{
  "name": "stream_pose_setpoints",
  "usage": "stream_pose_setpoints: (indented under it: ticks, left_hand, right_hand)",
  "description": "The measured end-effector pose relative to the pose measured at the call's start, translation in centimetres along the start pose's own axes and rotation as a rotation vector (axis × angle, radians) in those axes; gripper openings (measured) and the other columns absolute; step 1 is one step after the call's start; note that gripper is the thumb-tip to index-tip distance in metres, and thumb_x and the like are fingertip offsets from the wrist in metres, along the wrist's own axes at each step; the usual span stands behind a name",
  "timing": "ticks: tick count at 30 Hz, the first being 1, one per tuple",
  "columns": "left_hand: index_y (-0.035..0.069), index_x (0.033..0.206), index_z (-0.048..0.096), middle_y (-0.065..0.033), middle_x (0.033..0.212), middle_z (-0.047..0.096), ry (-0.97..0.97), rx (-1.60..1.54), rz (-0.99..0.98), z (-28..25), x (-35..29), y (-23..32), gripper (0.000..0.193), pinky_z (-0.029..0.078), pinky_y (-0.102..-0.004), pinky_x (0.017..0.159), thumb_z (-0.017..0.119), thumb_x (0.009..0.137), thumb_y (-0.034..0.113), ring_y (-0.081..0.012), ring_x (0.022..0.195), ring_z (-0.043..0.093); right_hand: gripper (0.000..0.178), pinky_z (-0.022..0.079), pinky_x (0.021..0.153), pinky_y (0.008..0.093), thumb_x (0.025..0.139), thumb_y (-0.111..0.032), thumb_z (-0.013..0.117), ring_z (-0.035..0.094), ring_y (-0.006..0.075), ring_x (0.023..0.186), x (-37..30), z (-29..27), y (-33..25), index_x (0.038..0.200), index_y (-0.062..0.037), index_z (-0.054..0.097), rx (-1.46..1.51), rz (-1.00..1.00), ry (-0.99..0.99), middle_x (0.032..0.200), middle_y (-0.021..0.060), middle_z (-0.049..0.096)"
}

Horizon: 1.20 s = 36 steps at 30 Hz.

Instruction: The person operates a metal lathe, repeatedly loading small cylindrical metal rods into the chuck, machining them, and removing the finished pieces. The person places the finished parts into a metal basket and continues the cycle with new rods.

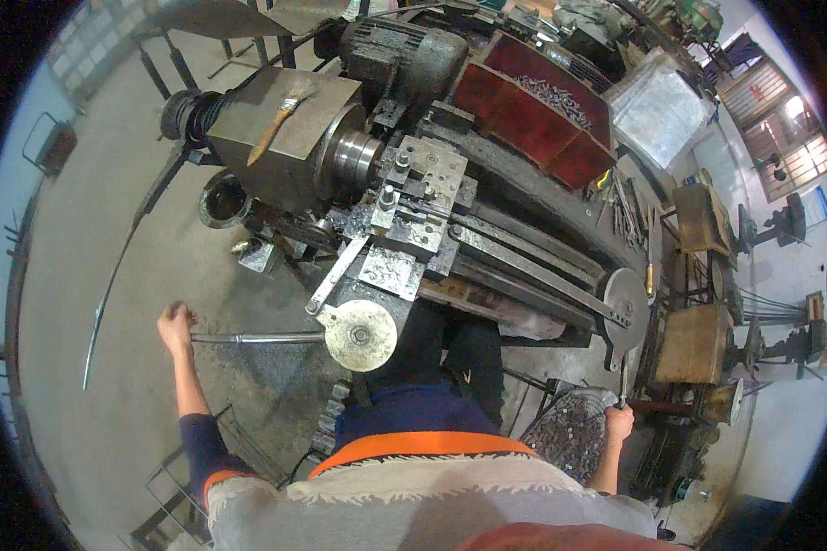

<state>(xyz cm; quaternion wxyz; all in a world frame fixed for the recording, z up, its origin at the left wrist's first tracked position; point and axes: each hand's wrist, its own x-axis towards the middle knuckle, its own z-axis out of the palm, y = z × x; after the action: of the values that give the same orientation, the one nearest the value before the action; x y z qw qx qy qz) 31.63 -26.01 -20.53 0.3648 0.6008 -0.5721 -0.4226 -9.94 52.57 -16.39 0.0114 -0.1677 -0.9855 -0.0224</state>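
A small metal lathe fills the middle of the view. Out to the left, my left hand (176, 326) is closed round the end of a long steel lever (266, 338), which runs to a round pale disc (360, 335) at the front of the tool slide (409, 230). At the lower right my right hand (618, 422) grips a lever handle (626, 372) hanging from a grey round plate (625, 308) at the lathe's right end. Shavings lie on the slide beside the steel chuck (354, 156). What the chuck holds is hard to make out.
A wooden-handled brush (276, 124) lies on the headstock (289, 147). Behind the bed stands a red bin (533, 110) with small metal parts. Hand tools (627, 211) lie to its right. A container of dark small pieces (570, 436) sits near my right arm.
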Motion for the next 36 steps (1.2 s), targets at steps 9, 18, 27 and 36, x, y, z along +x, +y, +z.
stream_pose_setpoints:
  ticks: [9,18,27,36]
  left_hand:
    - [-0.009,0.095,0.059,-0.0119,0.066,0.059,0.018,0.033,0.097,1.1,2.5,-0.3,0.024,0.047,-0.0277,0.054,0.052,0.08,0.008,-0.017,0.057,0.058]
    - [-0.012,0.1,0.055,-0.0161,0.079,0.06,0.141,-0.132,0.05,0.3,-0.1,-0.8,0.03,0.048,-0.0286,0.055,0.053,0.082,0.013,-0.0203,0.055,0.058]
    - [-0.011,0.067,0.052,-0.0163,0.063,0.057,0.327,-0.436,-0.133,8.7,0.9,1.9,0.014,0.049,-0.0324,0.044,0.047,0.07,0.002,-0.0233,0.05,0.058]
    - [-0.009,0.069,0.049,-0.0151,0.058,0.057,-0.066,-0.305,-0.085,17.7,4.3,8.7,0.011,0.047,-0.0303,0.038,0.052,0.07,0.002,-0.0219,0.043,0.058]
  right_hand:
    - [0.034,0.044,0.077,0.0456,0.062,-0.023,0.053,0.057,0.0413,0.087,-0.2,0.2,0.0,0.089,-0.0044,0.063,0.05,0.035,-0.029,0.089,0.0229,0.061]
    - [0.034,0.045,0.073,0.0475,0.063,-0.029,0.053,0.058,0.0425,0.081,0.4,-1.0,-0.6,0.084,-0.0039,0.062,0.043,-0.01,0.111,0.083,0.0231,0.061]
    - [0.038,0.046,0.074,0.0462,0.064,-0.032,0.054,0.058,0.0408,0.084,11.3,0.4,3.3,0.082,0.0015,0.06,-0.082,-0.077,0.095,0.085,0.0244,0.061]
    - [0.04,0.047,0.078,0.0457,0.069,-0.031,0.049,0.059,0.0414,0.087,6.7,1.5,3.2,0.083,0.0041,0.061,-0.101,-0.004,-0.013,0.086,0.027,0.061]
